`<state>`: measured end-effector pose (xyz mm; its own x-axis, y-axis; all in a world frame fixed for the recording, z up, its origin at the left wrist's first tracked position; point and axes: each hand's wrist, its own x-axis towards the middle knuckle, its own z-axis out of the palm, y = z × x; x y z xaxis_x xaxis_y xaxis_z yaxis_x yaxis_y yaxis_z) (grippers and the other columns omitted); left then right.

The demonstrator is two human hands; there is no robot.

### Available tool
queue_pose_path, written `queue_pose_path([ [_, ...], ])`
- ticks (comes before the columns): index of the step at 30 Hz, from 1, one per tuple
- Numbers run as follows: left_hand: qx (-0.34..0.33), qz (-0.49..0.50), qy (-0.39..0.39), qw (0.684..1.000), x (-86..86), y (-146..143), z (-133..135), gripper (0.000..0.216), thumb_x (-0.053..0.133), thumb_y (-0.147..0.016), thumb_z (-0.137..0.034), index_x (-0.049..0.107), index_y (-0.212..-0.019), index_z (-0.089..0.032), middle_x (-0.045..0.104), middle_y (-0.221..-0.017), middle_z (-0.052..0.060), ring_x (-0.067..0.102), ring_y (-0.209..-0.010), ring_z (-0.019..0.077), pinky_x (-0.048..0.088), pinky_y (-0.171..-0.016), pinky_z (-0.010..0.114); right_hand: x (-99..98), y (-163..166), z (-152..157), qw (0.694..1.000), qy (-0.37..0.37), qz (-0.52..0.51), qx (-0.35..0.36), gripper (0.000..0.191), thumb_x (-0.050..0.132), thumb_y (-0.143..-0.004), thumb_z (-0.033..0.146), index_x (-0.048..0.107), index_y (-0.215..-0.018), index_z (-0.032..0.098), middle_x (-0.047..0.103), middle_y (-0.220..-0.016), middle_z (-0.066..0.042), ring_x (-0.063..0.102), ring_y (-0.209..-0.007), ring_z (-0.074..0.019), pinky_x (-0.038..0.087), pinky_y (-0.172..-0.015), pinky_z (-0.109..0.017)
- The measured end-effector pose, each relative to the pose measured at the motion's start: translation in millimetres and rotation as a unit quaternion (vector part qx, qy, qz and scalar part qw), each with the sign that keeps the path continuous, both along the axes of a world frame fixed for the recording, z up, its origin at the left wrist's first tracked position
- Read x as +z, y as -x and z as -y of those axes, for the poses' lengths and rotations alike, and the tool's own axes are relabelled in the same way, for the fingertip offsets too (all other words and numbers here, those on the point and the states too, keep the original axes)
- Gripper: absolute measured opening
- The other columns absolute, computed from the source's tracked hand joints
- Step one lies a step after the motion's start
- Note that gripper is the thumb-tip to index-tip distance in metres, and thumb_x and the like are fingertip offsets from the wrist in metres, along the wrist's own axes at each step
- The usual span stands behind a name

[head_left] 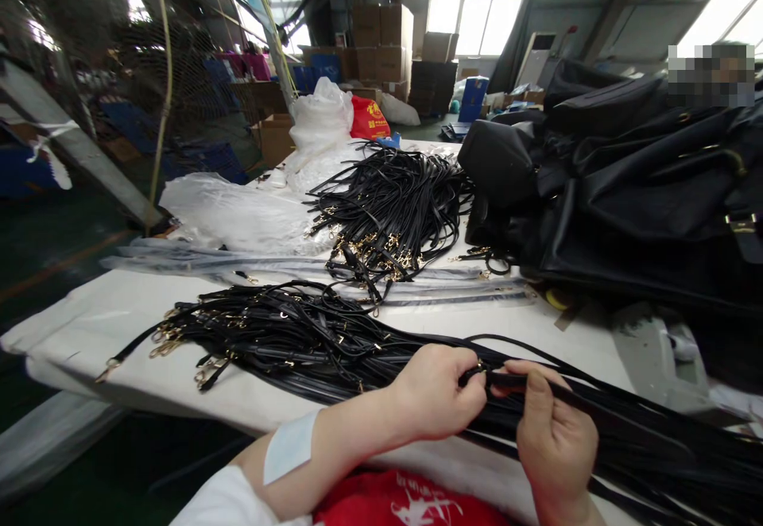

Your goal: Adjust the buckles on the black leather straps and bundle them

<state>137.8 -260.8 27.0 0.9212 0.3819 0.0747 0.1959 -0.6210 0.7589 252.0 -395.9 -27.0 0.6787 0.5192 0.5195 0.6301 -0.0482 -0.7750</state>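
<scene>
Between my two hands a black strap is held over the front of the table. My left hand pinches its end, where a small metal fitting partly shows between the fingers. Thumb on top, my right hand grips the strap a little further along. Under and beside the hands runs a long pile of black straps with gold-coloured clasps at the left end. A second heap of black straps, with many gold clasps, lies farther back on the white table.
Black bags are heaped along the right side. Clear plastic sheeting covers the table's back left, near a red bag. A slanted metal post rises at the left. Cardboard boxes stand behind.
</scene>
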Motion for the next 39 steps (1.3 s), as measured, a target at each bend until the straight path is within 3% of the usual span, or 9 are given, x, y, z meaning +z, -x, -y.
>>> queue_pose_path([
  [4, -0.034, 0.007, 0.018, 0.999, -1.0, -0.8, 1.7, 0.019, 0.05, -0.085, -0.02, 0.058, -0.067, -0.018, 0.057, -0.059, -0.002, 0.044, -0.053, 0.0109, 0.028, -0.05, 0.024, -7.0, -0.7, 0.7, 0.992, -0.014, -0.122, 0.023, 0.038, 0.047, -0.101, 0.042, 0.075, -0.092, 0.018, 0.075, -0.08, -0.007, 0.072, -0.07, -0.0214, 0.055, -0.063, -0.031],
  [8, 0.014, 0.037, -0.018, 0.999, -7.2, -3.3, 5.9, 0.024, 0.051, -0.087, -0.025, 0.048, -0.063, -0.019, 0.051, -0.057, -0.002, 0.04, -0.052, 0.011, 0.026, -0.05, 0.025, -10.2, 2.3, 1.3, 0.989, -0.035, -0.146, -0.008, 0.035, 0.053, -0.098, 0.044, 0.075, -0.092, 0.017, 0.076, -0.087, -0.009, 0.074, -0.076, -0.0232, 0.058, -0.073, -0.034],
  [13, 0.013, 0.069, -0.001, 0.998, -10.1, -4.4, 9.9, 0.026, 0.045, -0.092, -0.026, 0.044, -0.067, -0.02, 0.053, -0.062, -0.001, 0.043, -0.056, 0.0115, 0.029, -0.053, 0.025, -3.1, 8.3, -4.8, 0.951, -0.147, -0.273, -0.007, 0.032, 0.058, -0.096, 0.044, 0.071, -0.092, 0.016, 0.074, -0.084, -0.007, 0.073, -0.066, -0.0195, 0.06, -0.068, -0.033],
  [20, 0.01, 0.085, -0.068, 0.994, -9.0, 1.1, 11.4, 0.023, 0.046, -0.091, -0.026, 0.043, -0.069, -0.021, 0.054, -0.063, 0.0, 0.046, -0.056, 0.0131, 0.031, -0.054, 0.027, 9.1, 7.0, -10.9, 0.925, -0.161, -0.345, 0.009, 0.031, 0.064, -0.092, 0.046, 0.069, -0.09, 0.016, 0.075, -0.074, -0.004, 0.071, -0.059, -0.0174, 0.059, -0.06, -0.029],
  [28, 0.007, 0.079, -0.103, 0.992, -7.6, 4.2, 9.0, 0.023, 0.045, -0.092, -0.027, 0.044, -0.069, -0.021, 0.058, -0.065, 0.001, 0.049, -0.058, 0.0146, 0.032, -0.055, 0.027, 5.6, -0.2, -11.3, 0.96, -0.119, -0.252, 0.006, 0.028, 0.086, -0.071, 0.031, 0.07, -0.09, 0.017, 0.074, -0.083, -0.003, 0.071, -0.068, -0.0175, 0.06, -0.063, -0.028],
  [34, 0.005, 0.068, -0.102, 0.992, -2.7, 3.9, 5.2, 0.031, 0.047, -0.09, -0.027, 0.035, -0.062, -0.021, 0.046, -0.055, -0.002, 0.036, -0.052, 0.0125, 0.024, -0.053, 0.028, 4.8, 3.8, -7.7, 0.979, -0.111, -0.168, 0.0, 0.019, 0.084, -0.074, 0.027, 0.073, -0.087, 0.019, 0.075, -0.084, -0.004, 0.071, -0.072, -0.0179, 0.061, -0.066, -0.029],
  [39, -0.002, 0.081, -0.067, 0.994, -0.6, 0.5, 3.5, 0.027, 0.047, -0.089, -0.024, 0.037, -0.064, -0.02, 0.046, -0.057, -0.002, 0.038, -0.053, 0.0118, 0.025, -0.054, 0.027, 7.3, 9.6, -5.2, 0.99, -0.107, -0.092, 0.007, 0.015, 0.081, -0.077, 0.024, 0.074, -0.09, 0.021, 0.075, -0.085, -0.003, 0.071, -0.078, -0.018, 0.062, -0.074, -0.031],
])
